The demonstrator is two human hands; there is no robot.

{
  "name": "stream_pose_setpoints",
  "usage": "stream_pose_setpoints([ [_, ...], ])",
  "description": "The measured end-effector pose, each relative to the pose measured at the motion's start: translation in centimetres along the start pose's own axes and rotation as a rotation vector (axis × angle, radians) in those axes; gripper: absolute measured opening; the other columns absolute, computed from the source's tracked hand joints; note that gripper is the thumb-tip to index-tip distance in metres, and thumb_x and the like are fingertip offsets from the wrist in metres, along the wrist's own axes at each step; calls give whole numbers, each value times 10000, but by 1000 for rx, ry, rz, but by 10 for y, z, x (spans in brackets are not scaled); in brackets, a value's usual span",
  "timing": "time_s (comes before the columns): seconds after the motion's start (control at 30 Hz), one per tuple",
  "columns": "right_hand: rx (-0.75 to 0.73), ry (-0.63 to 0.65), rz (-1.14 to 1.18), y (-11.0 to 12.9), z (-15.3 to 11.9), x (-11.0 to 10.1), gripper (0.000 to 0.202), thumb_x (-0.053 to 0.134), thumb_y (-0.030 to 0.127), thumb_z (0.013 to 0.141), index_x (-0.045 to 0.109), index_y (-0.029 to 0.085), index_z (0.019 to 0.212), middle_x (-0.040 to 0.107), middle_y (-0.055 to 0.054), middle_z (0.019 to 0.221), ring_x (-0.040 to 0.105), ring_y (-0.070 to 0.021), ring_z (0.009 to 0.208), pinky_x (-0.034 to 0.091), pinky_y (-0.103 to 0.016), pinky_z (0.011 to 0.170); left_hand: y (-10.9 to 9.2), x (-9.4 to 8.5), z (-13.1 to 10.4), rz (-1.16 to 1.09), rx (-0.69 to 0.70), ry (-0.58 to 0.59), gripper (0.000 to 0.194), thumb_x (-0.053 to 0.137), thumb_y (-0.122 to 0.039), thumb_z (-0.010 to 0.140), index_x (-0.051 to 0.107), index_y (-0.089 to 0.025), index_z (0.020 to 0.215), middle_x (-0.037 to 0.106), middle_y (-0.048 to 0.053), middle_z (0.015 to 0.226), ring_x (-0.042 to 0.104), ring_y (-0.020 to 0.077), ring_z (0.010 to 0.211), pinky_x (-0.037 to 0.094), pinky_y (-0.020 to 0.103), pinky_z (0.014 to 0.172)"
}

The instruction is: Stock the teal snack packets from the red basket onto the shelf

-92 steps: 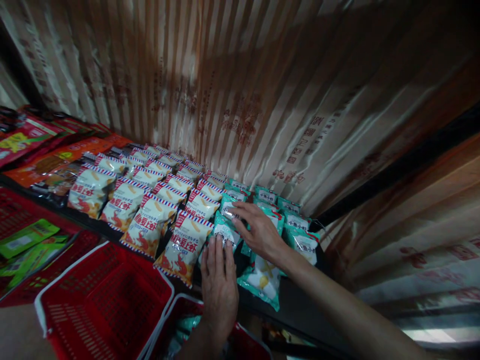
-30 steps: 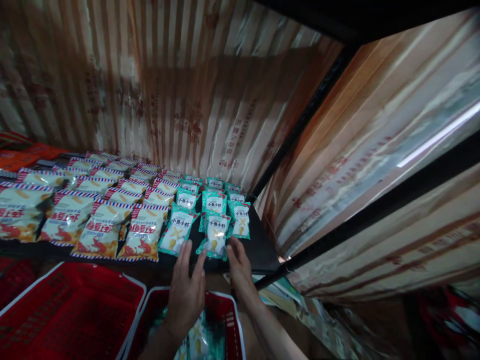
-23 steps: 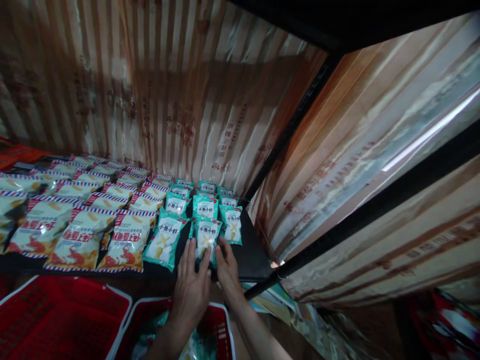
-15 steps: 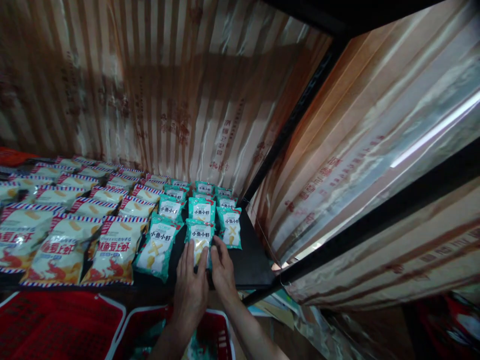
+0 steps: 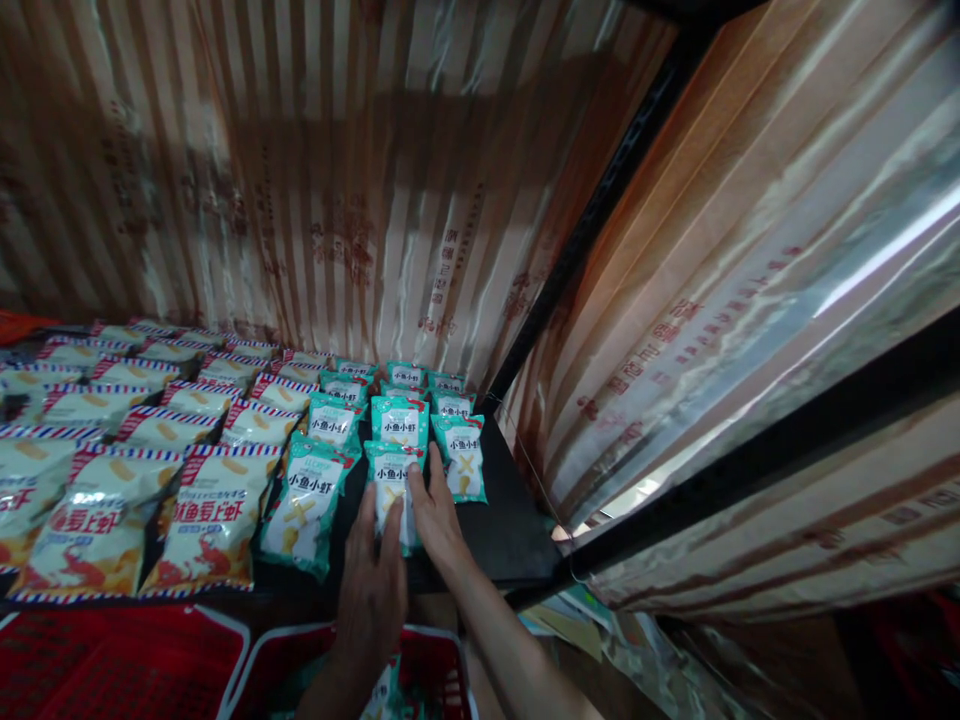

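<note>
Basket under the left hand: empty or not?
Not empty: teal packets show inside the basket. How full, I cannot tell; the left arm hides part.

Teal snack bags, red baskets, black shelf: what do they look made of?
Teal snack bags: thin plastic film, likely laminated, glossy; bright highlights, creases and a puffed shape suggest it.
Red baskets: probably moulded plastic; evenly coloured walls, perforations and smooth pale rims.
Black shelf: smooth, low sheen; could be coated metal or board, the look doesn't settle it.
</note>
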State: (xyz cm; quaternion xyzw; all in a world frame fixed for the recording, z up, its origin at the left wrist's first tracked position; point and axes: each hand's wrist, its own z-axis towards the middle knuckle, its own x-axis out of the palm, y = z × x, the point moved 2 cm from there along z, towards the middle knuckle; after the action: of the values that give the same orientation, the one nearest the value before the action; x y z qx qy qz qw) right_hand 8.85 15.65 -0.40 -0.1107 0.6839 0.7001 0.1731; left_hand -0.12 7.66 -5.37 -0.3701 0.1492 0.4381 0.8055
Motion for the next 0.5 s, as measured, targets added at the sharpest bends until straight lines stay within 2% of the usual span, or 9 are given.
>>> stream_pose_setpoints([
  [0.17, -25, -28, 25, -5, 5, 6, 684, 420, 491, 890, 245, 175, 1470, 301, -94, 1518, 272, -229, 1402, 216, -429, 1148, -2, -3, 8, -36, -27, 10, 553, 453, -148, 887, 285, -165, 1414, 272, 191, 1497, 329, 286, 1362, 427, 439, 1016],
  [0.37, -53, -19, 64, -12, 3, 16, 652, 377, 507, 906, 242, 204, 1467, 428, -88, 1447, 408, -226, 1327, 344, -398, 1081, 1, -2, 11, -6, -15, -10, 550, 443, -138, 890, 280, -146, 1416, 282, 201, 1491, 308, 284, 1376, 421, 434, 1024],
  [0.5, -97, -18, 43, -14, 7, 18, 648, 354, 511, 913, 240, 190, 1464, 433, -102, 1440, 430, -229, 1309, 359, -401, 1067, 4, -3, 11, 29, -4, -20, 559, 464, -130, 879, 288, -134, 1410, 297, 212, 1479, 320, 289, 1369, 433, 431, 1009],
])
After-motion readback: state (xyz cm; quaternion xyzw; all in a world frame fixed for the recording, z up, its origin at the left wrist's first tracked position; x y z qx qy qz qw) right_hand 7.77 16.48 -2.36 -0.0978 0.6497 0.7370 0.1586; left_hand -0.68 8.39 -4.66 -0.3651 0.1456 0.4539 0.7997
